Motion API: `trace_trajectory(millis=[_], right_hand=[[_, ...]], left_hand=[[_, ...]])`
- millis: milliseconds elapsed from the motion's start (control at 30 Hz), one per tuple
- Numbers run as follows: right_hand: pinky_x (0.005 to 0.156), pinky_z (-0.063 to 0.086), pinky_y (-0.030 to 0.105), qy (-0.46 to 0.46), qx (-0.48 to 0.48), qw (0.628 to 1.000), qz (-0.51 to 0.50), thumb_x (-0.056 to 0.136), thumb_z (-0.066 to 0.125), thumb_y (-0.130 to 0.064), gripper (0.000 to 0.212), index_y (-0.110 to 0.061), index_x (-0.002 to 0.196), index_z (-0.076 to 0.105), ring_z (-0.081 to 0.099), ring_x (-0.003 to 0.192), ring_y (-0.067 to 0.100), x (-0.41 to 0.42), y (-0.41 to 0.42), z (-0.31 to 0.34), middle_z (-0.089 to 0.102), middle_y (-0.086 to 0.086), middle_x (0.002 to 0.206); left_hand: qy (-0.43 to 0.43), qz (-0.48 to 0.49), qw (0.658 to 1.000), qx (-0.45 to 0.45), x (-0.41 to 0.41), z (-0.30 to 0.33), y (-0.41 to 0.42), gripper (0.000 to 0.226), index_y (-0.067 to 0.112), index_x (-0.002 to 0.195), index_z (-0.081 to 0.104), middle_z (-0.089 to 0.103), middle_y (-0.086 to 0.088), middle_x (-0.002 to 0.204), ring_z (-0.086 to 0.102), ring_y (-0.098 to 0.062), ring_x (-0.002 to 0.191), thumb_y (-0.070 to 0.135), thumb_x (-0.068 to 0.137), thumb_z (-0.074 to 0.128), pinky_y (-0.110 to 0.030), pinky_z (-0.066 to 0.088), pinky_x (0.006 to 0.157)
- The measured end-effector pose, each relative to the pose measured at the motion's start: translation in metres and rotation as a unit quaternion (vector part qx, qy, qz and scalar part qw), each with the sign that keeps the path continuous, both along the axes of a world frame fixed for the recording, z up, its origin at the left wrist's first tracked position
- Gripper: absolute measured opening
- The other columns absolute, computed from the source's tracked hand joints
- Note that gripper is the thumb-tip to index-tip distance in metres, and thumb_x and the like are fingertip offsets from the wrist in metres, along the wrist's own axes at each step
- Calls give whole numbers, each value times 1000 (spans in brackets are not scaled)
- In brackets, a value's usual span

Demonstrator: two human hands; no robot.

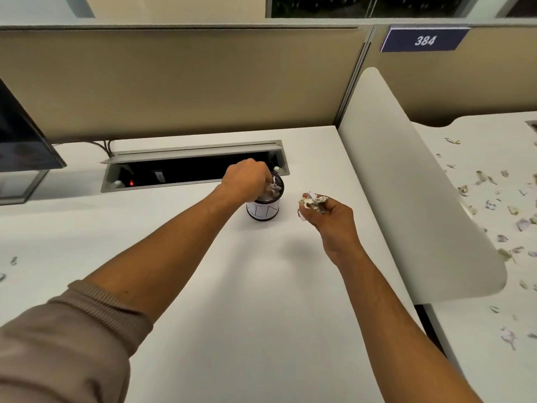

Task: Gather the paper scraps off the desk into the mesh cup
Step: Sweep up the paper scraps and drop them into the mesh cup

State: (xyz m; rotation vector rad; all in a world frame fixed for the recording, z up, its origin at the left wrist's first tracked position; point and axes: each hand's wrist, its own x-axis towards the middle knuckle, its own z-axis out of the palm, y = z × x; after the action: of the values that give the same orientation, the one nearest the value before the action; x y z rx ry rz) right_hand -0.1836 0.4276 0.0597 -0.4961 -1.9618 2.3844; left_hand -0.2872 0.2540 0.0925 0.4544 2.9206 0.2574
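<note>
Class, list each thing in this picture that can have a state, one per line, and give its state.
Cup: upright, holding paper.
Left hand: over the cup, fingers pushing paper in.
Right hand: shut on a crumpled wad, beside the cup.
Cable hatch: lid open, red light on.
Monitor: dark.
Scraps: loose on the neighbouring desk.

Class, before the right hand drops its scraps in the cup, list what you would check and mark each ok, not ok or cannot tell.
1. Mesh cup upright on the desk: ok.
2. Cup mouth free: not ok, left hand is over it, pushing paper in.
3. Right hand grips its paper scraps: ok.
4. Room left in cup: cannot tell.
5. Desk cleared: not ok, stray bits remain at the left edge.
</note>
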Motion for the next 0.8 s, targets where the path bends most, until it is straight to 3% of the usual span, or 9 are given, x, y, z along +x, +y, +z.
trace_trajectory(millis=[233,400,533,700,800], right_hand=[[83,52,30,-8,13,1000,5,78,73,4,22,-15,88,73,63,75,18,-13,-1,-3,74,-6,83],[88,53,33,-14,27,999,11,76,76,1,20,-16,86,74,65,81,18,-21,-6,-2,74,-4,89],[85,54,33,-10,52,998,21,75,78,-2,20,-13,91,74,65,77,17,-32,-11,2,73,-1,84],[88,55,35,-11,149,986,72,73,82,-9,22,-12,93,74,67,85,14,-55,-28,12,74,2,99],[78,52,26,-12,270,958,100,73,82,-14,27,-17,99,73,67,84,13,-70,-42,20,73,-2,92]], left_hand=[[-48,-8,997,68,-10,-1,-11,25,31,114,61,63,-2,112,57,-26,100,22,92,57,-35,46,77],[-10,15,996,83,-8,-5,-14,13,29,97,71,68,0,102,60,-24,94,24,88,63,-31,44,71],[25,76,983,162,-6,-9,-21,15,27,94,73,70,5,97,61,-20,96,21,88,60,-30,46,75],[53,171,958,224,6,-28,-35,19,20,108,70,64,-5,107,60,-24,99,19,91,59,-37,51,84],[23,205,940,271,13,-36,-40,20,20,109,69,66,-2,93,62,-21,92,23,90,63,-32,50,80]])
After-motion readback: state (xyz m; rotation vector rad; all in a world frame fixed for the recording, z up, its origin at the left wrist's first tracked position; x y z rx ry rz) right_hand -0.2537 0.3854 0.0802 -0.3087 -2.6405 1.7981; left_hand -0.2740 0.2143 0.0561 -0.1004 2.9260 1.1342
